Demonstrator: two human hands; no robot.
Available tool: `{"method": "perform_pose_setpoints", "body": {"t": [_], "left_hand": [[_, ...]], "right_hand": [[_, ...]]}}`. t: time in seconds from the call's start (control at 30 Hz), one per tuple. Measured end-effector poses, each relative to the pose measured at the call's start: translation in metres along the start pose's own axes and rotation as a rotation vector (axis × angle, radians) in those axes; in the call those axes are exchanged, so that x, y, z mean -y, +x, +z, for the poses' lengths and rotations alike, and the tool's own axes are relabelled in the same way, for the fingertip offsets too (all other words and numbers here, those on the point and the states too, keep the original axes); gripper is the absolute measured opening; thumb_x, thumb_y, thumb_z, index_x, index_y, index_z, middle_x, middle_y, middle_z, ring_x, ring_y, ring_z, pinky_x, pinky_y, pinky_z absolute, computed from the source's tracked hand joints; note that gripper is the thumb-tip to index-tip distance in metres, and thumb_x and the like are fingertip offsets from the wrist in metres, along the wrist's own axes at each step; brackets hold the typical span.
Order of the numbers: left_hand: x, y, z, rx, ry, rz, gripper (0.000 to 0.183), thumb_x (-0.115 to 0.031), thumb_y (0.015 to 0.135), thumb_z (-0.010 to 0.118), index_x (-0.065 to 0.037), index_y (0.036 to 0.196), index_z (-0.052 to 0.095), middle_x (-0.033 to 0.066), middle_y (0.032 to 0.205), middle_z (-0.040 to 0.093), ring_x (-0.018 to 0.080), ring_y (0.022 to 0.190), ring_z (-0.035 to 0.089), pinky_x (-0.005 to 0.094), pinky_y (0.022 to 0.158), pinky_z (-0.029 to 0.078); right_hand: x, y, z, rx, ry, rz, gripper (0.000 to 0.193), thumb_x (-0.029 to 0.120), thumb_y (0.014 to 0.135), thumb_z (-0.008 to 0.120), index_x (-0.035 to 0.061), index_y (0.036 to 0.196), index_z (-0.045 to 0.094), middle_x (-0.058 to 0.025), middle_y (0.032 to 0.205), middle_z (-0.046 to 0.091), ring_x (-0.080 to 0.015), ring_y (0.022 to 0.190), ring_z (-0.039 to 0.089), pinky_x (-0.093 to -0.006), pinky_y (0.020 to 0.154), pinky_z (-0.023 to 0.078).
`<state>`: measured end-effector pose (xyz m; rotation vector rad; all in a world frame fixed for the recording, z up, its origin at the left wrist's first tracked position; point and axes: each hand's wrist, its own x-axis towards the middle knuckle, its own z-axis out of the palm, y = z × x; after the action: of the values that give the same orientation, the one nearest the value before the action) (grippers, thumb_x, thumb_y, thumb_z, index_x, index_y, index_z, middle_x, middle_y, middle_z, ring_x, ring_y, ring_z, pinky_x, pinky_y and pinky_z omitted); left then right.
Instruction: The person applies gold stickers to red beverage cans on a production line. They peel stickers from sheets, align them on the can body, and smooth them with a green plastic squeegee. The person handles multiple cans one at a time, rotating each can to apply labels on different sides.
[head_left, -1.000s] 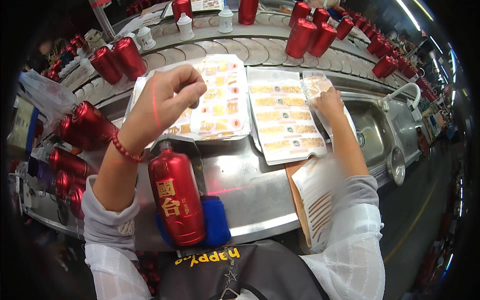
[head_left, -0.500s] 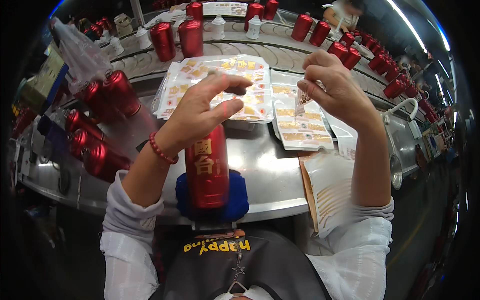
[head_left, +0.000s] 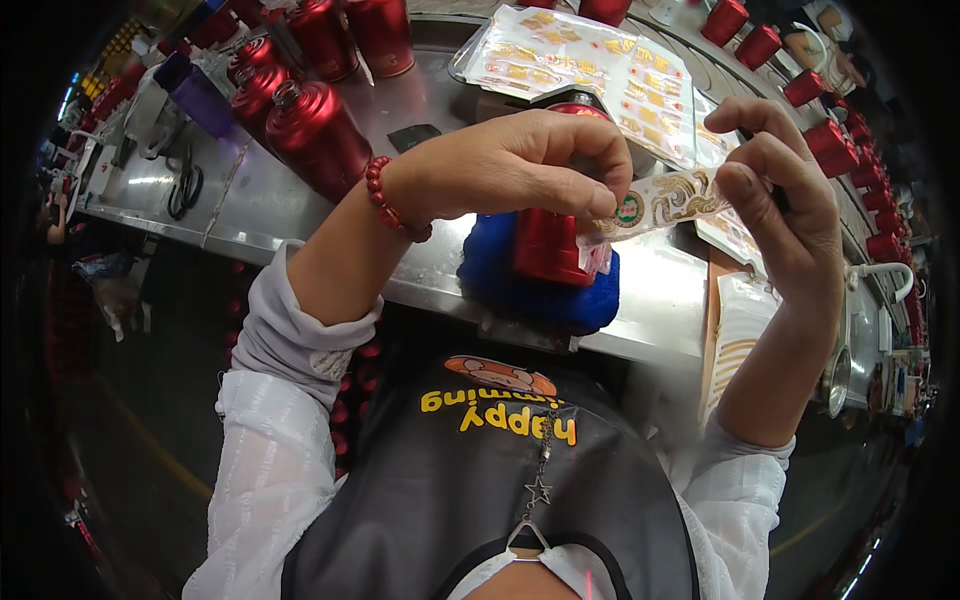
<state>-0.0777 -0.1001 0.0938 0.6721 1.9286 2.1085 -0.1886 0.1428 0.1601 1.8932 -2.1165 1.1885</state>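
Note:
Between my hands a clear strip label with gold figures and a green round emblem is stretched above the table. My left hand, with a red bead bracelet at the wrist, pinches its left end between thumb and finger. The thumb and index finger of my right hand close on the other end, with the remaining fingers curled loosely above. Below the label a red bottle lies on a blue cloth pad; my left hand and the label cover part of it.
Several red bottles stand at the left, beside a purple bottle. Printed sticker sheets lie beyond my hands. Gold-striped sheets sit at the right edge, near a white curved pipe.
My hands have come together, and the left one now grips the free end of the label that only the right was holding. The view has turned, shifting the bottle and sheets rightward.

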Motion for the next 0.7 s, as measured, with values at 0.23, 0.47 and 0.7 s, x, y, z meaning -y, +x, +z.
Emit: {"method": "perform_pose_setpoints", "body": {"t": [0.23, 0.47, 0.7], "left_hand": [[0.003, 0.000, 0.005, -0.087, 0.051, -0.017, 0.027, -0.013, 0.095, 0.063, -0.002, 0.120, 0.057, 0.0027, 0.100, 0.064, 0.0085, 0.092, 0.060, 0.0246, 0.085, 0.049], [-0.012, 0.031, -0.004, -0.018, 0.098, 0.014, 0.019, -0.023, 0.098, 0.065, -0.004, 0.102, 0.063, 0.0002, 0.091, 0.064, 0.0055, 0.082, 0.060, 0.0229, 0.075, 0.050], [-0.021, 0.069, -0.015, 0.049, 0.139, 0.062, 0.022, -0.026, 0.097, 0.067, -0.005, 0.103, 0.063, -0.0002, 0.090, 0.065, 0.0060, 0.082, 0.062, 0.0241, 0.076, 0.052]], "right_hand": [[0.005, 0.009, -0.014, 0.003, -0.093, 0.000, 0.023, 0.017, 0.096, 0.069, -0.0011, 0.084, 0.062, -0.0072, 0.107, 0.061, -0.0088, 0.081, 0.052, -0.0252, 0.069, 0.041], [-0.020, -0.010, -0.050, -0.120, -0.013, 0.113, 0.025, 0.023, 0.100, 0.064, 0.0014, 0.087, 0.065, -0.0051, 0.115, 0.062, -0.0059, 0.088, 0.052, -0.0212, 0.074, 0.040], [-0.035, -0.033, -0.097, -0.305, 0.048, 0.260, 0.024, 0.026, 0.101, 0.063, 0.0038, 0.095, 0.068, -0.0037, 0.119, 0.064, -0.0057, 0.097, 0.055, -0.0239, 0.091, 0.042]]}}
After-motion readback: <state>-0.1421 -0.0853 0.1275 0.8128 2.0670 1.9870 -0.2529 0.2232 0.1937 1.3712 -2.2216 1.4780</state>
